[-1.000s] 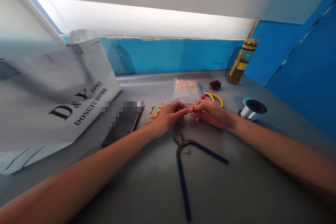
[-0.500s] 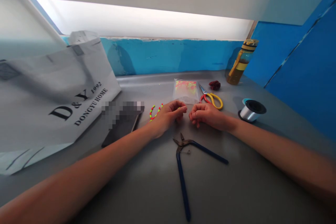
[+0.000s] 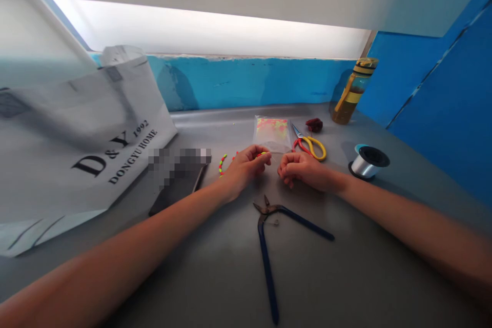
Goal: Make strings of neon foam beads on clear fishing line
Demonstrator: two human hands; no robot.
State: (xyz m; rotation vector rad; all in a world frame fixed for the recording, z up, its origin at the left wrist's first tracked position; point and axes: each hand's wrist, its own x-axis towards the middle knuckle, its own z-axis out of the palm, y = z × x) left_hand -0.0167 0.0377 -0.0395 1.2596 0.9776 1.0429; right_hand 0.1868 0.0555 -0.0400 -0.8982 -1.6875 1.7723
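My left hand (image 3: 248,169) is closed in a pinch, with a small yellow bead and a short bit of red showing at its fingertips. Behind that hand curves a string of red and yellow-green beads (image 3: 222,165), partly hidden by it. My right hand (image 3: 302,169) is just to the right, its fingers curled together. A faint thin line seems to show in the gap between the hands; what my right fingers hold is too small to make out. Blue-handled pliers (image 3: 269,209) lie spread below both hands. Beyond them sits a clear bag of colourful beads (image 3: 272,133).
Scissors with red and yellow handles (image 3: 317,148) lie behind my right hand, near a dark red bundle (image 3: 314,124). To the right are a spool of clear line (image 3: 364,164) and a bottle (image 3: 348,100). A dark phone-like slab (image 3: 177,192) and white bag (image 3: 88,128) stand left.
My left fingers have shifted slightly, and more yellow shows at their tips. Less of the bead string shows beside that hand. My right hand has barely moved.
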